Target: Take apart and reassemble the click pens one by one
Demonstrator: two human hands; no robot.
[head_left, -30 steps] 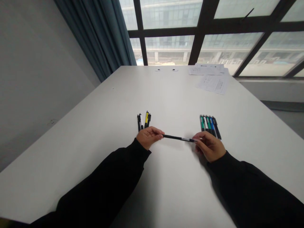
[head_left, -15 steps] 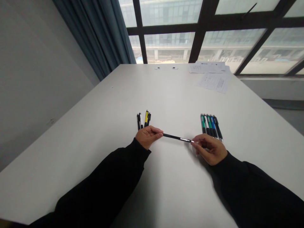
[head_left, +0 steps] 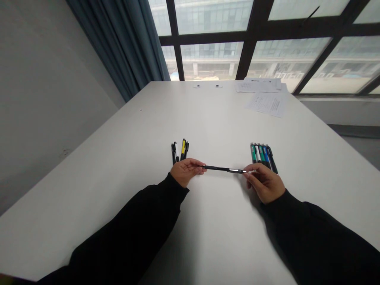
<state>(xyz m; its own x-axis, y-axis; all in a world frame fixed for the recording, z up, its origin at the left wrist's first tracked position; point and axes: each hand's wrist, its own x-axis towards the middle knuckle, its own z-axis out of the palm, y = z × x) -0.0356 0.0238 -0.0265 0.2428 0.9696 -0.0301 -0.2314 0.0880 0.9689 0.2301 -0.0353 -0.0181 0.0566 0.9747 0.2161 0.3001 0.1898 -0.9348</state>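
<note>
A slim black pen [head_left: 224,169] with a silvery part towards its right end stretches nearly level between my two hands, above the table. My left hand [head_left: 186,171] pinches its left end between thumb and fingers. At the other end, my right hand [head_left: 265,181] grips the tip with closed fingers. Just beyond my left hand lie several pens, one of them a yellow pen [head_left: 183,147]; their near ends are hidden by the hand. A side-by-side row of pens in green, white, blue and black, with a blue pen [head_left: 265,153] among them, lies behind my right hand, which partly covers it.
The white table [head_left: 208,122] reaches to the window. Printed papers [head_left: 267,103] lie at its far right, and two small round fittings [head_left: 219,86] sit near the far edge. A blue curtain [head_left: 127,43] hangs at the back left beside the grey wall.
The pen has turned closer to level, its right end raised slightly. My right hand has shifted a little up and to the right; my left hand has barely moved.
</note>
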